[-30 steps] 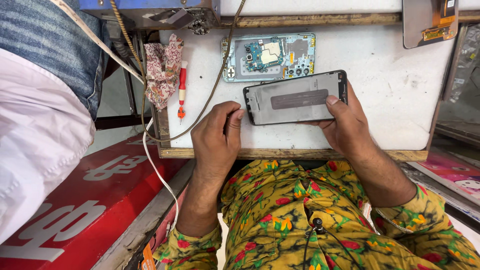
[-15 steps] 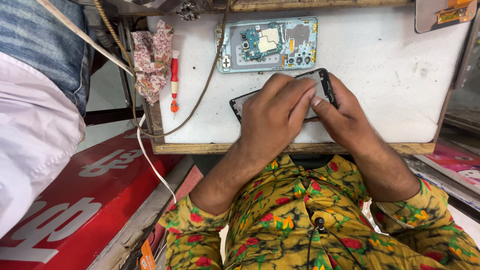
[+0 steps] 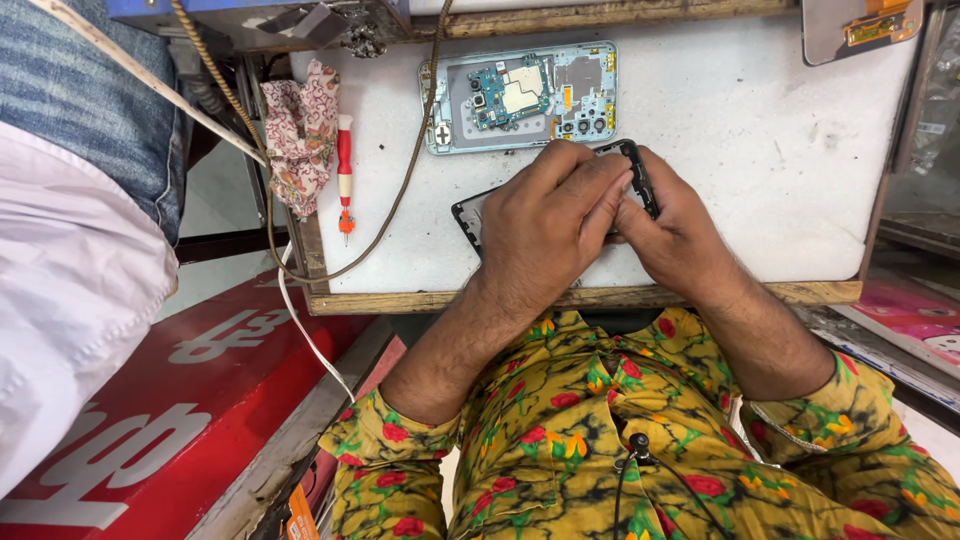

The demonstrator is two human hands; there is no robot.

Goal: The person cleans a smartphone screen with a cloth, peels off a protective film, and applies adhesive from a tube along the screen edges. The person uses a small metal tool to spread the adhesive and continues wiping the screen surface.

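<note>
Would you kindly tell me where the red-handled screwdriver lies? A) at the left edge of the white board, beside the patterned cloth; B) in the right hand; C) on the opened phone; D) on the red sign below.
A: the screwdriver lies on the white board just right of the patterned cloth, clear of both hands.

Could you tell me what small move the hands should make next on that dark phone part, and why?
Probably slide the left hand back toward the part's near-left corner. It now covers most of the dark phone part, while the right hand pinches its far edge, so a wider hold would likely steady it on the white work board.
</note>
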